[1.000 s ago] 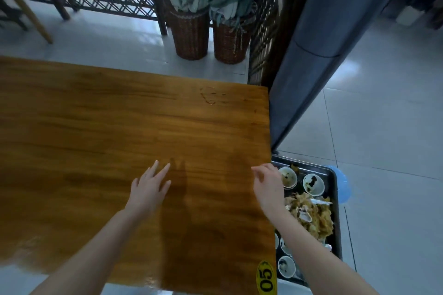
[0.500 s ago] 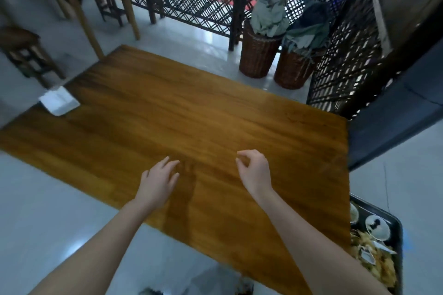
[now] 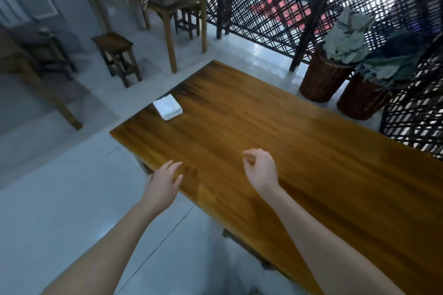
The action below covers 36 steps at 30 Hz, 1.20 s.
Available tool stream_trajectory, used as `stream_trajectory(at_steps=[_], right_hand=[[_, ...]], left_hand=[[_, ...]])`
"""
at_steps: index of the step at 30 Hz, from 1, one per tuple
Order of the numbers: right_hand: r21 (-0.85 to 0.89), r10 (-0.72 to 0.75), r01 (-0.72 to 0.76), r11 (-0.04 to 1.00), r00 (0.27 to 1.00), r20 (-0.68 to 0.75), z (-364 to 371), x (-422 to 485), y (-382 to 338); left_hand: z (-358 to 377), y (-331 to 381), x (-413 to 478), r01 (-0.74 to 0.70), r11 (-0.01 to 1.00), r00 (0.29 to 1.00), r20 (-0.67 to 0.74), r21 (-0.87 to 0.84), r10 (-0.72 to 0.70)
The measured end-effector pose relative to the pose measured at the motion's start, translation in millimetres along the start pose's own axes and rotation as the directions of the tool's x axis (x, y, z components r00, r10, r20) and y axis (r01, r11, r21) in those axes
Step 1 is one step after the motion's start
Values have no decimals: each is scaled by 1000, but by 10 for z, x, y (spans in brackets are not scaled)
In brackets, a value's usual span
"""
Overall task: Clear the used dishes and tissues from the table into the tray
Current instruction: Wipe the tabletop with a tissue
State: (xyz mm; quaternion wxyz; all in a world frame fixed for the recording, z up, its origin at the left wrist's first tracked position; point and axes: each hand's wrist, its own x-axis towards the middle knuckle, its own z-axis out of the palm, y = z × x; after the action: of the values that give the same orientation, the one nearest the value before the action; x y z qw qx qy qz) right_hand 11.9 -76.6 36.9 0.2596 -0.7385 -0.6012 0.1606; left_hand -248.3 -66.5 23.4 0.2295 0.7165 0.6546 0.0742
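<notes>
Over the near left edge of the table (image 3: 299, 141), the fingers (image 3: 176, 166) of the left hand (image 3: 164, 183) lie straight and slightly spread, holding nothing; whether they touch the wood or float just above it cannot be told. Just to the right, the right hand (image 3: 262, 171) hangs above the boards, its fingers (image 3: 249, 154) loosely curled toward the thumb, and it too holds nothing. Well beyond both hands, at the far left corner of the table, sits the one task thing in view: a white tissue pack (image 3: 168, 109), a flat rectangular block lying close to the table's edge. It looks light and soft, so it should lift with little force and give under a hard squeeze. It may also slide on the smooth varnished wood if nudged rather than gripped. A sensible hold is across its short width, thumb on one long side and fingers on the other, and the left hand is the nearer one. Whether the pack is used or fresh cannot be told. No dishes show on the table, and the tray is out of view. Farther off, two wicker baskets (image 3: 321, 81) stand by the lattice screen (image 3: 263, 7) at the far right, and a wooden stool (image 3: 115, 45) stands at the far left.
</notes>
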Motion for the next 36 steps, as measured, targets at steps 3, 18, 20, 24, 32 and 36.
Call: stream_trajectory(at_steps=[3,18,20,24,32,36], right_hand=[[-15,-39,39,999,999,31,199,196,-260],[59,-120,114,992,986,119,1450,1725,-1256],[53,-101,95,994,985,139,1603,1957,-1356],[34,-78,73,997,978,194,1918,2347,-1555],[5,22,-24,1000,964,267,2411,2888,-1829],[-89,91,-70,994,963,254,2578,3046,-1908]], left_hand=[[-97,-325,55,45,999,999,-7,-20,-45],[-485,-1562,1219,181,983,983,-16,25,-180],[-577,-1730,1417,210,977,978,-11,26,-210],[-724,-1946,1778,244,970,970,1,14,-244],[-843,-2189,2251,229,973,973,7,-31,-229],[-899,-2359,2467,188,980,982,33,-59,-186]])
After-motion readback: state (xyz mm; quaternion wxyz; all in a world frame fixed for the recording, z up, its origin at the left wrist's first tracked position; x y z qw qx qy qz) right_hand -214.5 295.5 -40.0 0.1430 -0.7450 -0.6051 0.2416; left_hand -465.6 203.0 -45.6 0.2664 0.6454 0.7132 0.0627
